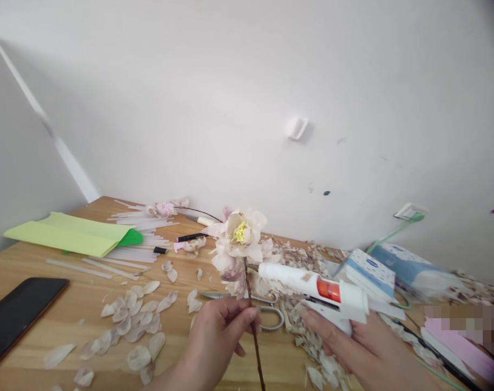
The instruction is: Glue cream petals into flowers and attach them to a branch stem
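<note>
My left hand [220, 336] pinches the thin brown stem [253, 326] of a pale paper flower [239, 239] with a yellow centre, holding it upright above the table. My right hand [361, 347] grips a white glue gun [312, 288] with an orange patch; its nozzle points left and touches the base of the flower head. Both hands are closed on what they hold.
Loose paper petals [133, 320] lie scattered on the wooden table [35, 260]. Scissors [267, 309] rest behind the stem. Glue sticks [133, 252], green paper [71, 233], a black phone [19, 312], pens, paper scraps and a blue-and-white box [373, 271] surround the work.
</note>
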{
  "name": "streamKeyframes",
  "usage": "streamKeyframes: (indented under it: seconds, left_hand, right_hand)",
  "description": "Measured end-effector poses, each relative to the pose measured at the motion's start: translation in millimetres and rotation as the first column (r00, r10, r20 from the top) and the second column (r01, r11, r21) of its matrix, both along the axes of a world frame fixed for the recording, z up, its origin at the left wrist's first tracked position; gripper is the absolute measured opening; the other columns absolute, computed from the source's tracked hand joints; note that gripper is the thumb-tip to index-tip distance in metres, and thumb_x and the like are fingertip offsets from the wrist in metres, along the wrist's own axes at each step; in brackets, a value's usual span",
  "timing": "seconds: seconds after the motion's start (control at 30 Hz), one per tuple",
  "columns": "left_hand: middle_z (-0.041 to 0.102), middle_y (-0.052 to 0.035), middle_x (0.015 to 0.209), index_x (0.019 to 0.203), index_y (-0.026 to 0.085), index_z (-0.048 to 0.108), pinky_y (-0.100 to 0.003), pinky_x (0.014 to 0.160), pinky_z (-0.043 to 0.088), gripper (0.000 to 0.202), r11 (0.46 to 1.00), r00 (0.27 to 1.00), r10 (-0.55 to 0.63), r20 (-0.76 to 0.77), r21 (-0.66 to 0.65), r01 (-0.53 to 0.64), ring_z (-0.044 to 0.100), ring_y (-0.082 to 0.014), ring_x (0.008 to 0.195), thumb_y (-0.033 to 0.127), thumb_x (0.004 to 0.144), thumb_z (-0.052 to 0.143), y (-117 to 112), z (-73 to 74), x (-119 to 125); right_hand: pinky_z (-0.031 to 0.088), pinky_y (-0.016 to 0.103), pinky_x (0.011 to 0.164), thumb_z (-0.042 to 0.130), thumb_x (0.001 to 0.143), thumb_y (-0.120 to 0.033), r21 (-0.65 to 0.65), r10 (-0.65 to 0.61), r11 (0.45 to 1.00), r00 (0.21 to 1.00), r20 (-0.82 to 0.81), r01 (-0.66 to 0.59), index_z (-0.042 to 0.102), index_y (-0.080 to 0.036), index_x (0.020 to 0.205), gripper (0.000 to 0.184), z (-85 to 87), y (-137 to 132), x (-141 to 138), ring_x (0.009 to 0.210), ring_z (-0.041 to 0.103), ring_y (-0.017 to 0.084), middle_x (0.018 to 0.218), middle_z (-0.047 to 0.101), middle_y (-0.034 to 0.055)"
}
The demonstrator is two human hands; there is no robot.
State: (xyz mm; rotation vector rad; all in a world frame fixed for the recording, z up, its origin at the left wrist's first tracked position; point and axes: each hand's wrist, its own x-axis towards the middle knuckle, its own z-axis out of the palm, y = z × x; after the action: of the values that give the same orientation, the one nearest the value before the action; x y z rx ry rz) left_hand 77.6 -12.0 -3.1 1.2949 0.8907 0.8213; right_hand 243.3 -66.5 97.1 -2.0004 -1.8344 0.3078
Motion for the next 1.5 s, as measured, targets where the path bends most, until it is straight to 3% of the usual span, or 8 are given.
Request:
streamKeyframes:
  seconds: [0.17, 0.33, 0.47, 0.67, 0.9, 1.07, 1.33, 1.5]
  left_hand:
    - [0.057, -0.0039, 0.063, 0.069, 0.012, 0.064, -0.018, 0.043, 0.043, 0.033, 1.000, 1.000, -0.001, 0.009, 0.004, 0.001, 0.051, -0.0119, 0.056, 0.041, 0.076, 0.049, 0.9, 0.9, 0.2]
    - [0.058, -0.0040, 0.063, 0.068, 0.012, 0.065, -0.018, 0.043, 0.043, 0.032, 1.000, 1.000, 0.001, 0.009, -0.002, -0.001, 0.053, -0.0125, 0.057, 0.041, 0.075, 0.050, 0.5, 3.0, -0.2]
    - [0.059, -0.0044, 0.063, 0.068, 0.012, 0.065, -0.019, 0.043, 0.044, 0.033, 1.000, 1.000, 0.006, 0.009, 0.004, -0.006, 0.053, -0.0127, 0.057, 0.041, 0.075, 0.050, 0.5, 3.8, -0.1]
    - [0.058, -0.0046, 0.063, 0.068, 0.012, 0.065, -0.019, 0.043, 0.044, 0.033, 1.000, 1.000, 0.009, 0.009, -0.008, -0.008, 0.054, -0.0131, 0.057, 0.041, 0.074, 0.050, 1.6, 3.9, -0.7]
    - [0.057, -0.0043, 0.062, 0.067, 0.012, 0.064, -0.019, 0.043, 0.044, 0.033, 1.000, 1.000, 0.021, 0.013, -0.009, -0.021, 0.055, -0.0138, 0.059, 0.041, 0.074, 0.051, 2.0, 7.6, -2.0]
    - [0.059, -0.0051, 0.063, 0.068, 0.011, 0.064, -0.019, 0.042, 0.044, 0.034, 0.999, 0.999, 0.004, 0.050, -0.040, -0.002, 0.057, -0.0146, 0.060, 0.043, 0.073, 0.053, 1.1, 8.0, -0.1]
    - [0.060, -0.0049, 0.062, 0.069, 0.011, 0.065, -0.017, 0.041, 0.044, 0.033, 0.998, 0.996, 0.004, 0.084, -0.059, 0.000, 0.058, -0.0145, 0.061, 0.042, 0.073, 0.053, 0.2, 9.3, 1.1]
    - [0.062, -0.0057, 0.063, 0.070, 0.011, 0.065, -0.017, 0.040, 0.044, 0.030, 0.996, 0.995, 0.028, 0.093, -0.083, -0.020, 0.060, -0.0155, 0.062, 0.040, 0.072, 0.054, 0.2, 11.1, 2.2]
  right_hand:
    - [0.052, 0.028, 0.074, 0.044, 0.079, -0.048, 0.000, 0.043, 0.999, 0.999, -0.019, -0.043, 0.070, -0.023, 0.083, 0.037, 0.1, 0.3, 0.4, 0.081, 0.065, 0.023, 0.081, 0.072, 0.0033]
    - [0.054, 0.028, 0.066, 0.044, 0.078, -0.053, -0.002, 0.020, 1.000, 0.999, 0.036, -0.020, 0.069, -0.024, 0.071, 0.039, -2.4, -0.1, 1.8, 0.067, 0.066, 0.023, 0.066, 0.070, 0.0019]
    - [0.053, 0.029, 0.073, 0.040, 0.080, -0.053, -0.052, 0.041, 0.998, 0.999, 0.028, -0.040, 0.068, -0.023, 0.070, 0.042, -1.9, 0.2, 0.1, 0.076, 0.066, 0.022, 0.080, 0.072, 0.0024]
    - [0.053, 0.029, 0.075, 0.041, 0.081, -0.051, -0.033, 0.065, 0.997, 0.998, 0.006, -0.065, 0.068, -0.025, 0.097, 0.041, -1.8, -1.6, 3.8, 0.087, 0.066, 0.024, 0.091, 0.072, 0.0020]
    - [0.054, 0.029, 0.075, 0.043, 0.081, -0.048, -0.012, 0.091, 0.996, 0.996, 0.000, -0.091, 0.071, -0.025, 0.089, 0.037, 2.0, -3.2, 1.4, 0.089, 0.066, 0.025, 0.092, 0.073, 0.0023]
    - [0.051, 0.030, 0.081, 0.039, 0.085, -0.046, -0.020, 0.148, 0.989, 0.989, -0.018, -0.149, 0.066, -0.024, 0.102, 0.039, 1.1, -3.0, -2.8, 0.092, 0.064, 0.023, 0.103, 0.070, 0.0027]
    - [0.055, 0.024, 0.069, 0.044, 0.085, -0.044, 0.185, 0.208, 0.954, 0.965, 0.159, -0.236, 0.069, -0.027, 0.089, 0.031, -0.9, -3.9, 1.3, 0.074, 0.069, 0.021, 0.073, 0.074, -0.0021]
    - [0.055, 0.024, 0.069, 0.041, 0.087, -0.043, 0.227, 0.223, 0.928, 0.930, 0.291, -0.294, 0.067, -0.026, 0.096, 0.032, -3.6, -2.9, 2.4, 0.080, 0.069, 0.020, 0.090, 0.073, -0.0002]
